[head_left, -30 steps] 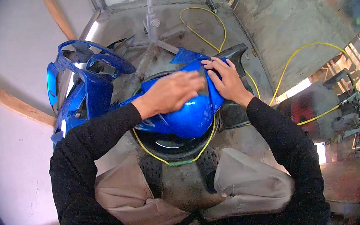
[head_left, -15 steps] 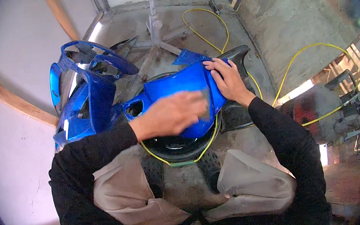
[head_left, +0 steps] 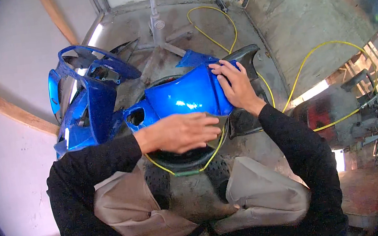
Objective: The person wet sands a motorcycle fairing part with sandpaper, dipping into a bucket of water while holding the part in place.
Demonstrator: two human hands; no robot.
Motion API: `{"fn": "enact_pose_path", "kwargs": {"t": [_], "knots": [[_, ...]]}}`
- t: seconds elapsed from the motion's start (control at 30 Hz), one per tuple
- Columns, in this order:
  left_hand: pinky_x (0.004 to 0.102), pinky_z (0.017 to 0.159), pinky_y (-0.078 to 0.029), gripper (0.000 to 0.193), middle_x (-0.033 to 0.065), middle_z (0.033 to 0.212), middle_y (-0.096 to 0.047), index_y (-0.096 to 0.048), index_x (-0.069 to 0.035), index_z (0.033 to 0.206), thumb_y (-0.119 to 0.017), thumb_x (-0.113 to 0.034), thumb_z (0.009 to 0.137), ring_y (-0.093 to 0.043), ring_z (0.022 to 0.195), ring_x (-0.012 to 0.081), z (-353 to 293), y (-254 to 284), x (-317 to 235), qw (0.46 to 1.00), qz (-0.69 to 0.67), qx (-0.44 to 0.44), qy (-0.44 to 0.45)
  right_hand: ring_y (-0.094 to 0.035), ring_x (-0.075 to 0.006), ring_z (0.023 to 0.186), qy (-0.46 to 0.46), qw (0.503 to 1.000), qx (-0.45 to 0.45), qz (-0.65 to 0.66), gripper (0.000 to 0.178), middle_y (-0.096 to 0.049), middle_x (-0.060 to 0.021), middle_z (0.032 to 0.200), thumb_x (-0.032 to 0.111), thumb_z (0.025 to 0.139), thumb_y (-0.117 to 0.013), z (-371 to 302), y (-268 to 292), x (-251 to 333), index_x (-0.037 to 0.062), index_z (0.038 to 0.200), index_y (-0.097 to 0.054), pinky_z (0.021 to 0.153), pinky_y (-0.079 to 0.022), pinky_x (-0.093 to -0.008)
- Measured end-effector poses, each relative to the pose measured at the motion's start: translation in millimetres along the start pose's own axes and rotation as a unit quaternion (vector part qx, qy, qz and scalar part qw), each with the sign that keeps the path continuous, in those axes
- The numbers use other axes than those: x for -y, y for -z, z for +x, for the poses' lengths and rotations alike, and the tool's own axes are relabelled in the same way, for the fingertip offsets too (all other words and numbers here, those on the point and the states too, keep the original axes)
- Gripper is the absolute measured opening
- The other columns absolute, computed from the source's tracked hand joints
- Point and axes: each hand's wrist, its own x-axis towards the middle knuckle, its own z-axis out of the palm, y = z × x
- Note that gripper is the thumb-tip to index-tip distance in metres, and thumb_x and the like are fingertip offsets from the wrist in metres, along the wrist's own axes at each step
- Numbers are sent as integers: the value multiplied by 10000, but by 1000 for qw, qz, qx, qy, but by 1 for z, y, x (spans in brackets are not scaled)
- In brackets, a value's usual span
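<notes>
A glossy blue plastic panel [head_left: 181, 93], apparently a vehicle body fairing with a hole at its left end, rests over a round black tub or tyre-like support [head_left: 182, 158]. My left hand [head_left: 176, 132] lies along the panel's near edge, fingers extended and pressed over a thin grey-green sheet [head_left: 217, 126] that looks like sandpaper. Part of the sheet shows beyond the fingertips; the rest is under the hand. My right hand [head_left: 238, 86] rests flat on the panel's right end, fingers spread.
A larger blue fairing [head_left: 97, 101] stands at left by the white wall. Behind are a grey metal stand [head_left: 158, 32] and a small blue piece [head_left: 196, 58]. Black plastic [head_left: 244, 123] lies at right. A yellow hose [head_left: 309, 58] runs to a worn tank [head_left: 323, 113].
My left hand has slid toward me with the sheet, from the panel's middle to its near edge, uncovering the shiny surface. My right hand keeps its place on the panel.
</notes>
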Motion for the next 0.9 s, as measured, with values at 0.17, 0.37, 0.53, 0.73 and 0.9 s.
{"fn": "enact_pose_path", "kwargs": {"t": [0.17,0.37,0.53,0.73,0.9], "knots": [[516,1234,-455,453,171,1569,-600,-613,-107,1501,-626,-258,1074,-564,1456,406,4,11,0,947,71,-133,283,-505,-357,1524,4,1000,-5,9,273,-693,-70,1497,173,1103,-544,0,2,0,73,1301,-704,1269,-227,-649],[508,1240,-453,436,123,1568,-615,-636,-72,1459,-645,-265,1068,-566,1470,365,6,1,-9,999,11,-1,31,-501,-354,1528,-10,1000,1,-22,277,-687,-62,1502,172,1109,-537,-3,2,1,80,1311,-702,1266,-233,-653],[522,1238,-447,442,175,1559,-605,-611,-99,1500,-601,-260,1089,-558,1462,408,-1,0,4,935,51,-165,310,-501,-352,1526,10,1000,-19,0,287,-698,-66,1479,169,1105,-542,-4,1,2,85,1333,-693,1264,-234,-655],[504,1218,-469,414,152,1541,-622,-639,-82,1451,-647,-241,1068,-566,1459,383,0,-5,1,1000,20,9,1,-522,-391,1493,18,1000,-23,-8,370,-779,-99,1321,185,1099,-549,-7,-1,2,109,1448,-644,1250,-244,-691],[519,1198,-479,449,189,1482,-651,-631,-26,1434,-660,-249,1045,-585,1426,396,1,0,3,949,106,-144,261,-517,-397,1497,26,999,-32,-3,376,-780,-95,1316,183,1098,-544,-5,-3,-1,111,1455,-637,1250,-242,-695]]}}
